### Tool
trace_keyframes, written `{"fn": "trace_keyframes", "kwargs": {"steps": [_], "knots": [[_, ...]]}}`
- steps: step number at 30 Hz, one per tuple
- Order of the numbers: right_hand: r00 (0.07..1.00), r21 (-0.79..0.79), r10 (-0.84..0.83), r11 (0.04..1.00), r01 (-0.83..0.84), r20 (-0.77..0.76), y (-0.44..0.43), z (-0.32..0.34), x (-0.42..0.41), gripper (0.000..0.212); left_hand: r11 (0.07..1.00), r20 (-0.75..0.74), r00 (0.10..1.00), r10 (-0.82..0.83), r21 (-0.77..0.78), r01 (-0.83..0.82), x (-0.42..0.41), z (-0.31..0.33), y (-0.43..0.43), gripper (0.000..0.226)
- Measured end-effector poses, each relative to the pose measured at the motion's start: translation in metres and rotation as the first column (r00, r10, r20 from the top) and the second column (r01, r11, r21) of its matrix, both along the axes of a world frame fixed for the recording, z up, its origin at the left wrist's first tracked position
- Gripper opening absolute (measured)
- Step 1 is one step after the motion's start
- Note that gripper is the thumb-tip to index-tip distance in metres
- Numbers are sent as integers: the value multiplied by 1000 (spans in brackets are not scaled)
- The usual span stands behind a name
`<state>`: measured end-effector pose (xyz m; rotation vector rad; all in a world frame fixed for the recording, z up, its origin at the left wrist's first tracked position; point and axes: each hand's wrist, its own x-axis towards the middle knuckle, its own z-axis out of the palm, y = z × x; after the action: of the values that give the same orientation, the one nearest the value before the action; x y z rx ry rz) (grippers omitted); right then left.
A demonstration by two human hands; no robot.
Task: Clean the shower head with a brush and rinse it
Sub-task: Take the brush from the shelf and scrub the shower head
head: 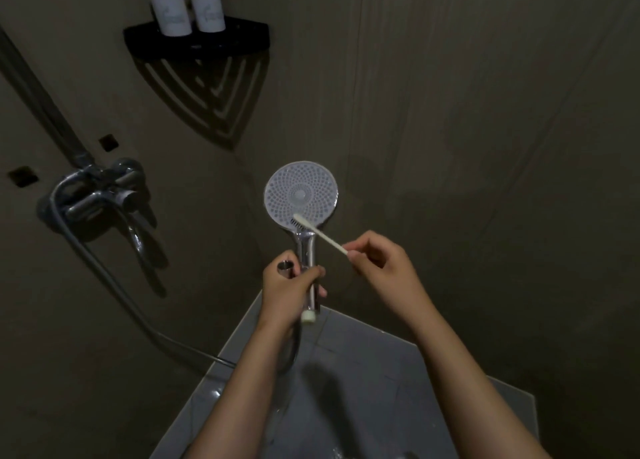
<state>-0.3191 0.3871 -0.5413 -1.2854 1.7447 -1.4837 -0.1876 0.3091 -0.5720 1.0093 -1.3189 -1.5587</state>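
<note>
**White nozzles under the brush**

White and round, the face of the shower head point(301, 192) points up at the camera in the middle of the scene, its chrome handle running toward the near side. The brush point(316, 231), a pale toothbrush, has its bristles on the near edge of the face. Scrubbing looks underway; no water is seen running, so the rinse seems still to come.

The left hand point(289, 287) is wrapped around the handle, holding it upright. The right hand point(379, 266) pinches the brush's end between its fingertips, wrist bent inward. At far left, the hose point(114, 285) runs to the tap point(100, 195); two bottles point(187, 7) stand on a corner shelf point(195, 39).
</note>
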Motion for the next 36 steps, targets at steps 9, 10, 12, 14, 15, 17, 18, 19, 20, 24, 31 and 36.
{"fn": "trace_keyframes", "kwargs": {"steps": [9, 10, 12, 14, 15, 17, 18, 19, 20, 24, 31, 36], "knots": [[961, 210, 272, 937, -278, 60, 26, 20, -22, 9, 971, -179, 983, -31, 229, 72, -1, 3, -23, 46], [953, 242, 298, 923, -301, 49, 27, 21, -24, 8, 971, -177, 983, -38, 227, 78, 1, 0, -23, 47], [944, 292, 330, 900, -323, 27, 28, 23, -27, 9, 974, -147, 987, -58, 208, 88, 5, -4, -21, 48], [940, 317, 341, 889, -330, 25, 28, 25, -26, 9, 980, -100, 992, -76, 175, 93, 6, -9, -18, 47], [938, 324, 345, 885, -334, 23, 28, 27, -26, 9, 983, -76, 994, -80, 158, 92, 7, -12, -17, 48], [933, 339, 360, 875, -344, 17, 27, 30, -27, 9, 990, -30, 997, -65, 122, 68, 8, -14, -14, 47], [928, 350, 372, 868, -352, 12, 26, 32, -27, 9, 993, -9, 998, -57, 102, 58, 8, -14, -14, 47], [922, 362, 387, 859, -363, 6, 25, 33, -27, 9, 995, 13, 999, -50, 82, 49, 9, -14, -14, 47], [915, 374, 403, 848, -376, 6, 24, 34, -26, 8, 997, 34, 998, -43, 62, 41, 9, -14, -15, 48], [887, 413, 460, 802, -432, 35, 19, 33, -21, 11, 1000, 89, 996, -27, 8, 26, 8, -13, -15, 49], [885, 454, 464, 783, -426, 31, 18, 35, -23, 11, 999, 82, 997, -18, 43, 14, 9, -14, -14, 50], [900, 470, 436, 794, -386, 4, 24, 39, -32, 10, 999, 44, 999, 8, 44, -10, 11, -15, -13, 52]]}}
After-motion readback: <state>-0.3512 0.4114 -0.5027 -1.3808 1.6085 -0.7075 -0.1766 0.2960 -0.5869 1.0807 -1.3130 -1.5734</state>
